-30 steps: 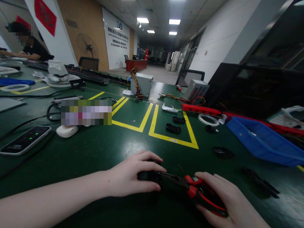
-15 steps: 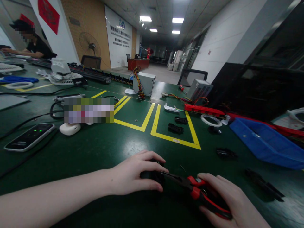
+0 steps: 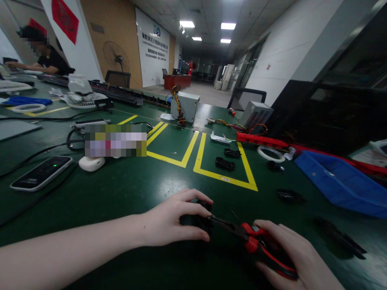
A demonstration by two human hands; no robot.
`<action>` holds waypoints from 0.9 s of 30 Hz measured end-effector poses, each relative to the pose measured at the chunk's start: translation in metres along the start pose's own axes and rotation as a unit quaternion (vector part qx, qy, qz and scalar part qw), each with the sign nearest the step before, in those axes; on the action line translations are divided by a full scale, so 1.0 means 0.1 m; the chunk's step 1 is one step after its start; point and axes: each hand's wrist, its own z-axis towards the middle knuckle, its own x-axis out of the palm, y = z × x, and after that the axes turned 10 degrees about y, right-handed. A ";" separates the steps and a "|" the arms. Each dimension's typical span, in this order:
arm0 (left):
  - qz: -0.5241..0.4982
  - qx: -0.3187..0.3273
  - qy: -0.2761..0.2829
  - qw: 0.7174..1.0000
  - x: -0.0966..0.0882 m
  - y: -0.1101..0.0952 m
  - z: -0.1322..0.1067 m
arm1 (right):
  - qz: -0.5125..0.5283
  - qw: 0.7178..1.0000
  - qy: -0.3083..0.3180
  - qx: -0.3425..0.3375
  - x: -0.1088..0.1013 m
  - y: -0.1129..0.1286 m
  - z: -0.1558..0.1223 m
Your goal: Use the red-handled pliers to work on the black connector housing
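My left hand (image 3: 184, 217) is closed around a small black part (image 3: 205, 225), mostly hidden by its fingers and dim against the dark table. In my right hand (image 3: 290, 245) are needle-nose pliers (image 3: 254, 239) with red and black handles. Their slim jaws point left, and the tips meet the edge of the black part by my left fingertips. What exactly the jaws grip there is too small to make out. A thin dark pin (image 3: 234, 214) lies on the table just beyond the jaws.
Two black parts (image 3: 225, 163) lie inside a yellow-taped square. More black pieces (image 3: 340, 237) and a blue bin (image 3: 338, 181) are at the right. Power supplies (image 3: 185, 106) with wires stand farther back. A black-screened device (image 3: 42, 173) and cables are at the left. Another person sits far left.
The view has shifted slightly, moving everything a little right in the picture. My hands, the black part and the pliers keep nearly the same pose, with the plier tips still at the part.
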 end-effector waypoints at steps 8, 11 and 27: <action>-0.059 0.004 -0.020 0.998 0.01 0.05 0.01 | 0.010 1.000 0.009 0.004 -0.01 0.04 0.02; -0.075 -0.001 -0.027 0.997 0.00 0.05 0.01 | -0.002 1.000 0.007 0.005 0.00 0.03 0.01; -0.105 -0.015 -0.022 0.994 0.00 0.04 0.03 | -0.008 1.000 0.007 0.001 -0.01 0.03 0.01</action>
